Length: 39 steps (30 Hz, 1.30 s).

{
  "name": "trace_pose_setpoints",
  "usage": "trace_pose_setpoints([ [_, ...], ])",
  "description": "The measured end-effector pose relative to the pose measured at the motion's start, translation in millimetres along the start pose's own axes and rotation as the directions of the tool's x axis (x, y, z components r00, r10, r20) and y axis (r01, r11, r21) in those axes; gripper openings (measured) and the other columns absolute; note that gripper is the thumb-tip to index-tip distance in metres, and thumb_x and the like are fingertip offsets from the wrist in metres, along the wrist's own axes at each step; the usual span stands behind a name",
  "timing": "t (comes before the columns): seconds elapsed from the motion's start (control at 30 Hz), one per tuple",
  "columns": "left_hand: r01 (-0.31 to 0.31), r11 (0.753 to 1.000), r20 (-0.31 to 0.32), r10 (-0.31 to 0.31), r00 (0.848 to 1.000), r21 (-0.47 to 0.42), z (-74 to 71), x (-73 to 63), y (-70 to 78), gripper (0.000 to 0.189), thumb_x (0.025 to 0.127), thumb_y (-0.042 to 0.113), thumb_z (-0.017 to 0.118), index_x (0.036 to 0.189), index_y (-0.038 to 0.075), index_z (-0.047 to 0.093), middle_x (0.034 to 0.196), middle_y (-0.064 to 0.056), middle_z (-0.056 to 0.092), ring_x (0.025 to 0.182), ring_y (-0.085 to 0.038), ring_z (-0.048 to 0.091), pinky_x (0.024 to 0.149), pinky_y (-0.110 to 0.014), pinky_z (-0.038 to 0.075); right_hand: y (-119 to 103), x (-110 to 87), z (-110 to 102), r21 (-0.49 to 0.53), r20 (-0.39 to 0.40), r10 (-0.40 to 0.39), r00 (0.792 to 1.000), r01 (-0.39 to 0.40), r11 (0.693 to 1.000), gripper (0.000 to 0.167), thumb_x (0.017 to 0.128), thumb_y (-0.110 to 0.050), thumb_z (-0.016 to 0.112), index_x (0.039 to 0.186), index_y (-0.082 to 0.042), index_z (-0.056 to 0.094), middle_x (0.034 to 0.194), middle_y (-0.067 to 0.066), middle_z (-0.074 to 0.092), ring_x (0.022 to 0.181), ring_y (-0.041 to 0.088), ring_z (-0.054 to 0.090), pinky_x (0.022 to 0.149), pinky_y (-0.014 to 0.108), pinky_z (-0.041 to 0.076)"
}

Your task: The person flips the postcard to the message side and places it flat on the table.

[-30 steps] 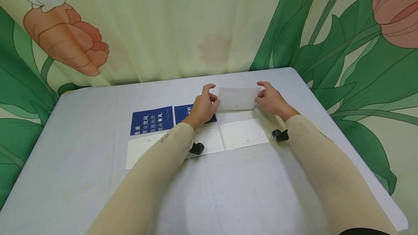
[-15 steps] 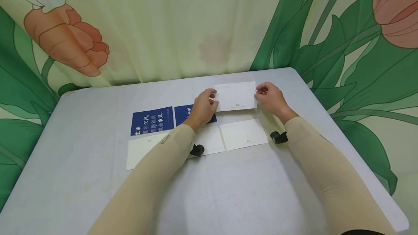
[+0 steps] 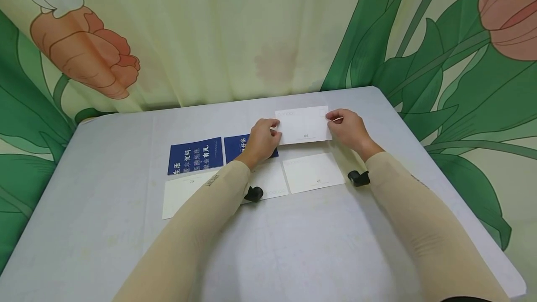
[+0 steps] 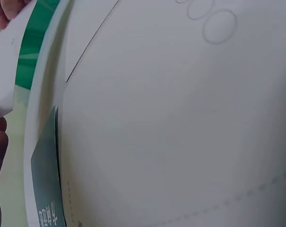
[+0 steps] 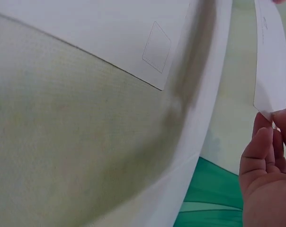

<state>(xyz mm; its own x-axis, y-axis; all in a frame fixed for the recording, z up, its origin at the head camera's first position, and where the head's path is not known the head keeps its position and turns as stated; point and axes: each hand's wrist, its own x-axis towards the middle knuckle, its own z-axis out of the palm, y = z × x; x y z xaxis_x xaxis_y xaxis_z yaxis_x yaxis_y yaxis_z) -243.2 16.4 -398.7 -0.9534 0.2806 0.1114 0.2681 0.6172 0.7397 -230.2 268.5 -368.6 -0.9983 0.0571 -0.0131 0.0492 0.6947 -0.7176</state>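
Note:
Both hands hold a white postcard (image 3: 304,125) by its short ends, at the back right of the table. My left hand (image 3: 265,140) pinches the left end between thumb and fingers; in the left wrist view, fingers of that hand show at the frame's left edge. The right end is pinched by my right hand (image 3: 349,128), its thumb and fingertips at the card's corner in the right wrist view. The card's near edge casts a shadow on the cloth. Just left of it lie two blue postcards (image 3: 195,155) with white writing, one partly behind the left hand.
A front row of postcards lies white side up: a right one (image 3: 313,173), a middle one (image 3: 274,181) and a left one (image 3: 180,195), the latter two partly under the left forearm. White cloth covers the table (image 3: 302,246). A printed curtain (image 3: 235,36) hangs behind.
The held card, shaded and tilted steeply a second ago, has turned to a flatter angle with its printed white face bright. Both hands' fingers have drawn in closer on its ends.

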Motion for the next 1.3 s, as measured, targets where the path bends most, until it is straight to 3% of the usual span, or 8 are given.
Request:
trace_pose_setpoints([
  [0.2, -0.039, 0.998, 0.025, 0.038, 0.999, 0.044, -2.2, -1.2, -0.4, 0.041, 0.097, 0.014, 0.066, 0.135, 0.001, 0.06, 0.125, -0.014, 0.059, 0.104, -0.021, 0.058, 0.088, -0.029, 0.051, -0.1, -1.2, 0.2, -0.01, 0.015, 0.011, 1.0, -0.011, 1.0, 0.035, 0.099, -0.014, 0.05, 0.129, 0.001, 0.06, 0.127, 0.019, 0.056, 0.114, 0.034, 0.053, 0.097, 0.046, 0.047],
  [0.5, -0.066, 0.993, 0.07, 0.059, 0.996, 0.096, -2.4, -3.0, -3.0, 0.043, 0.096, 0.016, 0.066, 0.136, -0.001, 0.059, 0.127, -0.014, 0.061, 0.113, -0.025, 0.056, 0.099, -0.034, 0.045, -0.1, -0.1, 0.6, -0.019, 0.096, 0.027, 0.995, -0.025, 1.0, 0.041, 0.099, -0.014, 0.057, 0.137, 0.001, 0.054, 0.136, 0.019, 0.048, 0.118, 0.033, 0.05, 0.094, 0.042, 0.047],
  [0.7, -0.048, 0.99, 0.077, 0.038, 0.996, 0.133, -1.4, -3.4, -2.8, 0.042, 0.096, 0.018, 0.066, 0.134, 0.0, 0.061, 0.127, -0.013, 0.063, 0.122, -0.027, 0.055, 0.106, -0.037, 0.041, 0.4, 1.3, 3.4, -0.028, 0.131, 0.027, 0.991, -0.023, 0.999, 0.044, 0.098, -0.013, 0.058, 0.14, 0.002, 0.052, 0.137, 0.019, 0.048, 0.118, 0.033, 0.049, 0.092, 0.042, 0.047],
  [1.3, 0.01, 0.983, 0.149, -0.038, 0.988, 0.186, 1.8, -3.0, -3.1, 0.044, 0.096, 0.02, 0.067, 0.136, 0.003, 0.06, 0.131, -0.015, 0.061, 0.124, -0.027, 0.054, 0.107, -0.039, 0.04, 4.8, 4.2, 5.4, -0.1, 0.219, 0.076, 0.973, -0.055, 0.993, 0.046, 0.098, -0.014, 0.057, 0.141, 0.001, 0.051, 0.139, 0.02, 0.049, 0.121, 0.035, 0.048, 0.1, 0.047, 0.044],
])
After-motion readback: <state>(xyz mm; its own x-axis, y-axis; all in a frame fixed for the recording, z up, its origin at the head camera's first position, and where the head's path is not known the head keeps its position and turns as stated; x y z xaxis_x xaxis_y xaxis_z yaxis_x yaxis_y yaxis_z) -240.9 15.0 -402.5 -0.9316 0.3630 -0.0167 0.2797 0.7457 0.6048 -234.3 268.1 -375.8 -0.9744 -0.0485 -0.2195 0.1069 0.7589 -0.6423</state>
